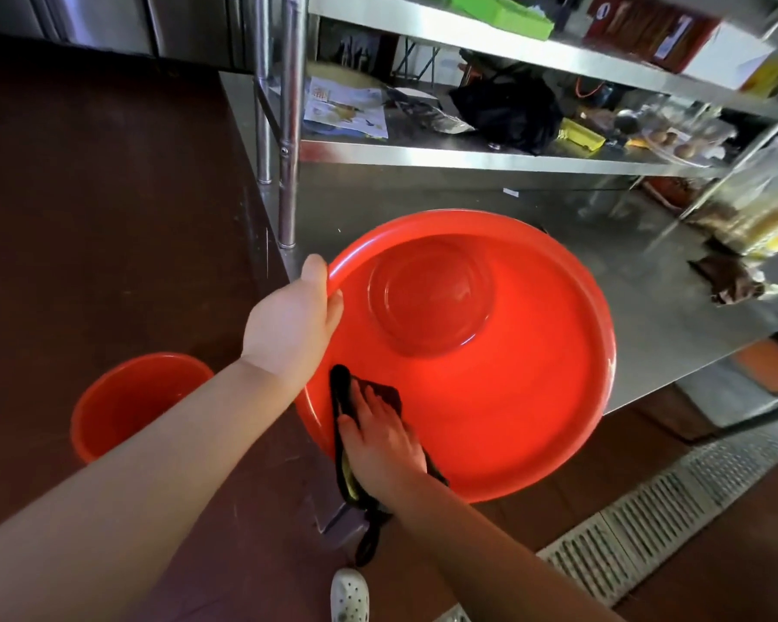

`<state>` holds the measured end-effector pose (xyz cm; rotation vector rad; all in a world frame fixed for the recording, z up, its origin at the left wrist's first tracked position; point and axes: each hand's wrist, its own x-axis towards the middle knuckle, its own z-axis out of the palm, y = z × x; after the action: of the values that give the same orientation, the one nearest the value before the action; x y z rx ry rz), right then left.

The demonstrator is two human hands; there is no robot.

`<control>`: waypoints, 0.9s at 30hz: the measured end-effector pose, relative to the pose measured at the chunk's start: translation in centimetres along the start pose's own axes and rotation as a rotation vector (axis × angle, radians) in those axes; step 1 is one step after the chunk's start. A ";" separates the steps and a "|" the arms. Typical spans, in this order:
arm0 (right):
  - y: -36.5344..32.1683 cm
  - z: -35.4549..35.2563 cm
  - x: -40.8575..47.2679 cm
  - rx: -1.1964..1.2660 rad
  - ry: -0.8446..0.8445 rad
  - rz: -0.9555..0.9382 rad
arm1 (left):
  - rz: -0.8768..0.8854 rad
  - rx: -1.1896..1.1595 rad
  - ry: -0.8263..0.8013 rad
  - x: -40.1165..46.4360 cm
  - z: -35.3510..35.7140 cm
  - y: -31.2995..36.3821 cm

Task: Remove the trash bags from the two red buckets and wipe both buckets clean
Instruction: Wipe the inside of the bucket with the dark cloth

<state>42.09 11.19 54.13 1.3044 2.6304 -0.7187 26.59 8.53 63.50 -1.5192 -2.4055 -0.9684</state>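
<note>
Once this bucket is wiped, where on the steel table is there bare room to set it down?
Bare steel lies behind the tilted bucket, between its rim and the lower shelf, and to its right, short of the brown rag. The far right corner with the bags is crowded; so is the shelf.

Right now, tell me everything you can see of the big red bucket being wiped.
The big red bucket is glossy red plastic, round, with a rolled rim and a smaller circular bottom. It is tipped on its side, its mouth facing the camera, against the edge of the steel table. No trash bag shows inside. The left hand grips its rim at the upper left, thumb over the edge. The right hand presses a dark cloth against the inner wall near the lower rim.
</note>
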 end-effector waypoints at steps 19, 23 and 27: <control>11.2 -15.8 -4.5 -1.210 -0.159 0.072 | 0.114 -0.108 -0.156 3.2 -1.1 3.6; 10.3 -15.5 -4.7 -1.240 -0.147 0.071 | 0.106 -0.105 -0.163 3.9 -1.2 3.3; 9.6 -11.7 -4.7 -0.989 -0.117 0.041 | 0.124 -0.061 -0.143 3.9 -1.1 3.2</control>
<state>53.68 18.20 62.43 0.9346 2.2819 0.4762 27.18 11.79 67.43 -1.7935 -2.3599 -0.9451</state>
